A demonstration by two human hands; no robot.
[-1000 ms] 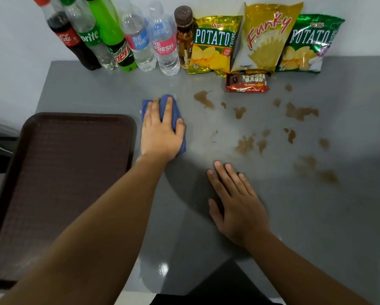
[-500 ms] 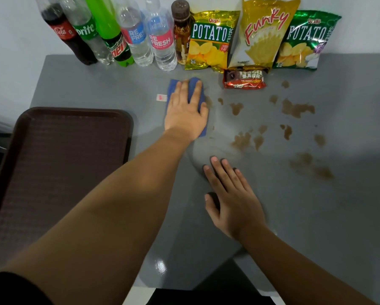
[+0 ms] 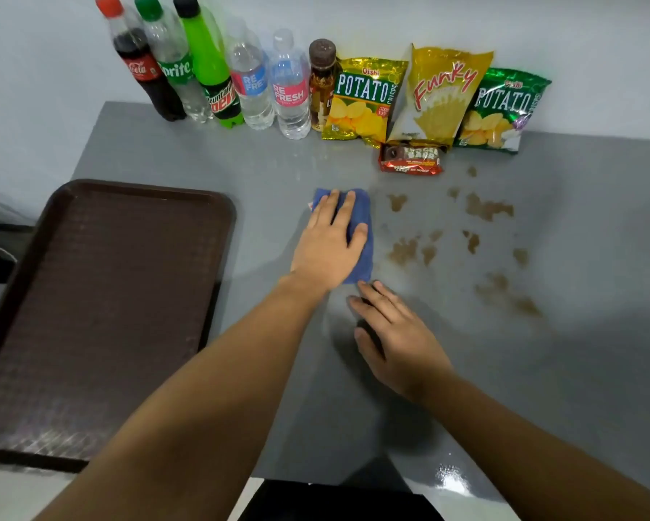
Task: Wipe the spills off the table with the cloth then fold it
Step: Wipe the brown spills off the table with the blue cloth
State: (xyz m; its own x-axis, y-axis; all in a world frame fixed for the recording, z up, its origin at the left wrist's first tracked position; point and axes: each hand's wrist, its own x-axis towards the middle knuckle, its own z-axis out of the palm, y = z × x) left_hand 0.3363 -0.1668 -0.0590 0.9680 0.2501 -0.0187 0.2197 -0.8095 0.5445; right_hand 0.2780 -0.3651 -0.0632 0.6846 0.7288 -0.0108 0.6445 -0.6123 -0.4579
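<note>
A blue cloth [image 3: 363,235] lies flat on the grey table [image 3: 541,370], near the middle. My left hand [image 3: 329,242] presses down on it with fingers spread, covering most of it. My right hand [image 3: 395,336] rests palm down on the table just in front of the cloth, fingers apart, holding nothing. Several brown spill patches [image 3: 487,208] are scattered over the table to the right of the cloth; the nearest patch [image 3: 402,251] is a short way from the cloth's right edge.
A dark brown tray [image 3: 101,314] lies at the left. Several drink bottles [image 3: 210,69] and snack bags [image 3: 444,95] line the back wall, with a chocolate bar [image 3: 410,159] in front of the bags. The table's near edge runs just below my forearms.
My left hand slid the cloth right across the table, over the brown patch in front of the bottles, then back toward me. That patch is gone. My right hand stayed put.
</note>
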